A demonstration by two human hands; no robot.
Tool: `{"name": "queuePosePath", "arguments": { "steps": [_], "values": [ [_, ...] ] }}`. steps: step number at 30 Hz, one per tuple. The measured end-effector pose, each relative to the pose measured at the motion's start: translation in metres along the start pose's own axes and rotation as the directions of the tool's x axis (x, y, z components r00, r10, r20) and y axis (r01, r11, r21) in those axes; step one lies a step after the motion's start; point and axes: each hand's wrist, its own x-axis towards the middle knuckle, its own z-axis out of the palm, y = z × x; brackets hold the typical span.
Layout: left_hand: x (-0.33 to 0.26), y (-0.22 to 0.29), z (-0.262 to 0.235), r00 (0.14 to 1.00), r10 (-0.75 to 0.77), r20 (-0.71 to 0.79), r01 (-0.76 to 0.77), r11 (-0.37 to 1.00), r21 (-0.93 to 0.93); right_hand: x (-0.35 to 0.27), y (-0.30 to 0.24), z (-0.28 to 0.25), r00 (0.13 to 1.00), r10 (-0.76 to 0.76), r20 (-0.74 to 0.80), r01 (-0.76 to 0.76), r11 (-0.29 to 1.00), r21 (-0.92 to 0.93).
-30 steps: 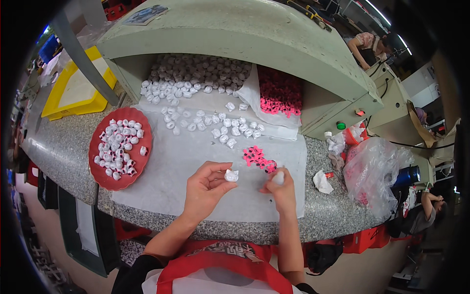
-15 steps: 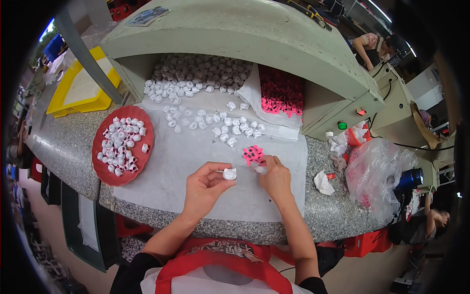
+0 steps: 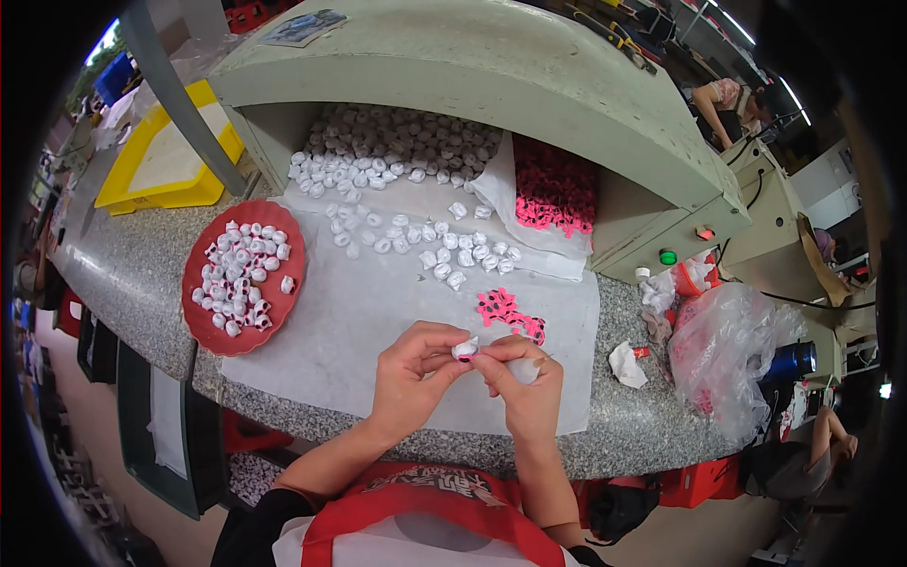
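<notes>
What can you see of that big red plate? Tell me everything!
The red plate is round with a wavy rim and looks like plastic. It lies at the left, partly on the grey speckled counter and partly over the white sheet. Many small white pieces sit in it, some showing pink or dark patches. The left hand and right hand are away from it.

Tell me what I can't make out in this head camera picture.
Head view: part of the white piece, covered by the left hand.
Head view: part of the pale object, covered by the right hand.
Head view: back of the white pile, hidden by the cabinet.
</notes>
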Motion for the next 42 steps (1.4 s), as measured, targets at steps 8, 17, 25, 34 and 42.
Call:
{"name": "queuePosePath", "arguments": {
  "steps": [8,17,25,34,42],
  "values": [
    [-0.003,0.011,-0.003,0.999,-0.039,0.034,0.042,0.995,-0.091,-0.006,0.012,0.006,0.99,-0.107,-0.089,0.104,0.994,-0.036],
    [-0.002,0.009,-0.006,0.984,-0.064,0.169,0.099,0.974,-0.206,-0.005,-0.002,-0.006,0.945,-0.318,0.072,0.325,0.904,-0.277],
    [-0.001,0.001,0.001,0.982,-0.177,0.06,0.185,0.967,-0.178,0.004,0.017,-0.008,0.912,-0.41,0.024,0.401,0.874,-0.273],
    [-0.003,0.005,-0.001,0.959,-0.267,0.091,0.281,0.932,-0.229,0.006,0.011,-0.017,0.879,-0.433,0.2,0.465,0.871,-0.16],
    [-0.006,0.012,-0.003,0.987,-0.142,0.074,0.145,0.988,-0.043,0.015,0.016,-0.012,0.969,-0.109,0.223,0.071,0.983,0.171]
  ]
}}
